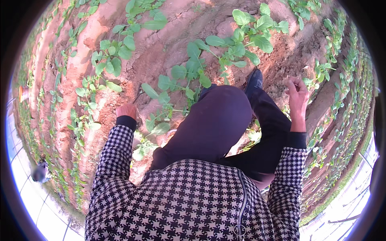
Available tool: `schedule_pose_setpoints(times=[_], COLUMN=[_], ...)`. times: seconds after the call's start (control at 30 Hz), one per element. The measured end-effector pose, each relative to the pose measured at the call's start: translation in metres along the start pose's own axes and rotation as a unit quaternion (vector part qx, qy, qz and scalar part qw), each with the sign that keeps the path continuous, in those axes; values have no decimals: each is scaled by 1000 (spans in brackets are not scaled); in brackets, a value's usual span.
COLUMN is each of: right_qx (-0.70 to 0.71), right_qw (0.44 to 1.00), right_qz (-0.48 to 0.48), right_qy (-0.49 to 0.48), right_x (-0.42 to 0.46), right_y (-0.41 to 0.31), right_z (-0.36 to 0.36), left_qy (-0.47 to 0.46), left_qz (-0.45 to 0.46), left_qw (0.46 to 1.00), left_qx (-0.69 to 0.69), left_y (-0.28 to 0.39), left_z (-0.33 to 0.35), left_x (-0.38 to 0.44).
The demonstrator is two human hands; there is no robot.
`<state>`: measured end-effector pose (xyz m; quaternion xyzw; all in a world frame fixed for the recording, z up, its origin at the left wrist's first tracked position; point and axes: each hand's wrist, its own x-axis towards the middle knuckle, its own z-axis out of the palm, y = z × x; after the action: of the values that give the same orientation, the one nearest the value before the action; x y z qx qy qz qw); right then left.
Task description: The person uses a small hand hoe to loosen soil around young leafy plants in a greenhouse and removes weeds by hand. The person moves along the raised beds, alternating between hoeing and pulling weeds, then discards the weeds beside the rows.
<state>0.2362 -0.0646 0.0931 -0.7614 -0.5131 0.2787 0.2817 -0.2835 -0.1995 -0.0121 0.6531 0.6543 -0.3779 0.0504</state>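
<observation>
My left hand [126, 110] is curled into a fist close to the soil, left of my bent knee. A thin dark tool [138, 95] juts from its far side; its handle and most of its shape are hidden. On the right, my right hand [298, 94] hangs over loose soil with its fingers bent and thumb near the fingertips. Whether anything small is pinched there cannot be made out. Between the hands runs a row of leafy green seedlings [193, 67], passing under my legs. Another row of seedlings [111, 57] grows beyond my left hand.
My dark-trousered knee [221, 117] and dark shoe [254, 81] are in the middle, near the leaves. More crop rows [340, 87] lie to the right. A blurred person [40, 173] is at the far left. Pale gridded sheeting [33, 201] borders the field.
</observation>
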Motion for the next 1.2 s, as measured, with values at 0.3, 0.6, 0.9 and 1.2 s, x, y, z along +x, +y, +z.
schedule_pose_setpoints(times=[0.3, 0.6, 0.9, 1.2], right_qx=[-22, 5, -11, -18], right_qw=[999, 995, 996, 995], right_qz=[-49, -54, -42, -46], right_qy=[-12, -78, -73, -92], right_x=[6, 1, 4, 2], right_y=[-19, -27, -32, -36], right_z=[1, 2, -4, 4], left_qy=[-5, 193, 189, 146], left_qz=[-64, 118, 3, 57], left_qw=[986, 745, 822, 772], left_qx=[-151, -627, -537, -616], left_y=[-65, 79, 181, 190], left_z=[-80, -133, -215, -159], left_x=[4, 185, 308, 334])
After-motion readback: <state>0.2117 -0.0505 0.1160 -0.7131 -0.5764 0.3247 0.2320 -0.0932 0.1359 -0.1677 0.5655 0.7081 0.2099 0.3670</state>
